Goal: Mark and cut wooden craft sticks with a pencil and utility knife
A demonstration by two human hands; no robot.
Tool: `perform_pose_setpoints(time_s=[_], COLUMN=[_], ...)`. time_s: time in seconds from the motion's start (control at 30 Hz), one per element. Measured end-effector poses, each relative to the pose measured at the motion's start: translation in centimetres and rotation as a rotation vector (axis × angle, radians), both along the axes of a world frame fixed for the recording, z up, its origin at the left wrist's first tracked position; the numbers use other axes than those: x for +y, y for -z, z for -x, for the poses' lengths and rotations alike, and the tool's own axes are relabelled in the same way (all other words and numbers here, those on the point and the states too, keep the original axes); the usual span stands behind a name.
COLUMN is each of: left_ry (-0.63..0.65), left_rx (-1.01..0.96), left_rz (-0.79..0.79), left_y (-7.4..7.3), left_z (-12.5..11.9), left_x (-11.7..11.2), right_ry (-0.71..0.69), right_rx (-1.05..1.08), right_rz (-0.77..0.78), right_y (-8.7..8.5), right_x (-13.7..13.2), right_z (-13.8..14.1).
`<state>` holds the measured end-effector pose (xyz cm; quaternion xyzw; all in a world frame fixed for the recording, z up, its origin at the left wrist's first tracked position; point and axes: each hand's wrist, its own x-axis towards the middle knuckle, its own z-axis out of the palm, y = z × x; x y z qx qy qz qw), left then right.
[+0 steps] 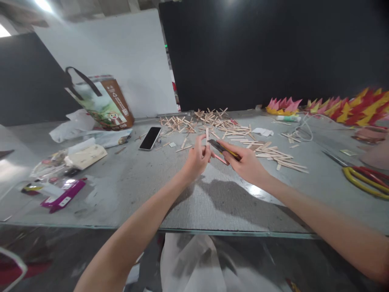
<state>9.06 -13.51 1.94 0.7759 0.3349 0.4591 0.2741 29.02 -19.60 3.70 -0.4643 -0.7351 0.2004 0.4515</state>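
Between the fingers of my left hand (197, 157) a flat wooden craft stick (207, 134) is held upright above the table. My right hand (245, 162) is wrapped round a dark utility knife (226, 151) with yellow on its handle. The knife's tip points left and comes up close to the stick; whether it touches, I cannot tell. A pinkish strip (219, 158) shows between the two hands, and what it belongs to is unclear. Beyond the hands lie heaps of loose craft sticks (237, 129), with more sticks (281, 156) to the right.
A black-screened phone (150, 138) lies left of the sticks. Farther left are a printed carrier bag (103, 103) and a purple packet (63, 196). Scissors (361, 174) with yellow and red handles lie at right. Pink, yellow and red folded paper pieces (361, 109) stand behind them. The table's glass edge (237, 232) runs in front.
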Motion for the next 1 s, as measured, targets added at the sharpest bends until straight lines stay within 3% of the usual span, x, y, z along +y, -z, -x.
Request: perform_pose_setpoints(time_s=[0.23, 0.33, 0.77, 1.0], left_ry=[-0.199, -0.224, -0.112, 0.088], left_rx=[0.29, 0.358, 0.165, -0.054], left_rz=[-0.01, -0.009, 0.028, 0.076], left_y=[0.0, 0.1, 0.2, 0.5], left_z=[0.1, -0.1, -0.1, 0.2], left_x=[-0.5, -0.5, -0.1, 0.6], right_ry=[0.045, 0.036, 0.004, -0.032], right_rx=[-0.093, -0.104, -0.047, 0.104], right_rz=[-0.057, -0.049, 0.044, 0.158], right_y=[0.5, 0.4, -0.1, -0.3], right_x=[-0.5, -0.7, -0.5, -0.6], right_z=[0.9, 1.2, 0.7, 0.8])
